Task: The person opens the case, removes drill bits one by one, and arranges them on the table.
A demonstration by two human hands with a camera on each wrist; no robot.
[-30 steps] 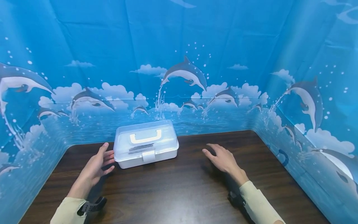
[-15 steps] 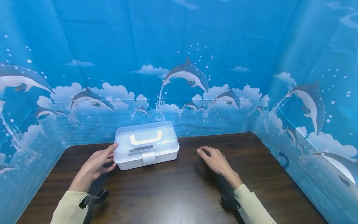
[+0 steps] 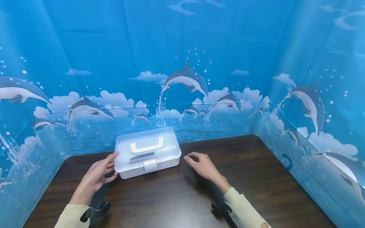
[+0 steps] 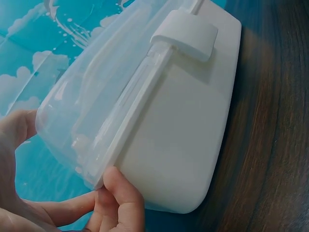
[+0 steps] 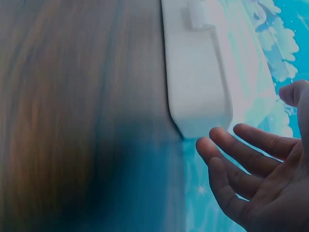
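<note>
A white storage box with a clear lid, white folding handle and front latch sits toward the back left of the table. Thin dark strips show through the lid. My left hand touches the box's left end, its thumb by the lid. Seen from the left wrist, bent fingertips rest at the lid's rim near the front corner. Off the right end is my right hand; in the right wrist view its fingers are spread and loosely bent, fingertips close to that end.
Dark wood-grain table lies under the box and arms. A blue dolphin-print sheet rises along the back and both sides, close behind the box. Black wrist straps hang below both sleeves.
My right hand has moved left toward the box's right end. The left hand has come in from beside the box, its thumb now at the lid's left edge. The box stays shut.
</note>
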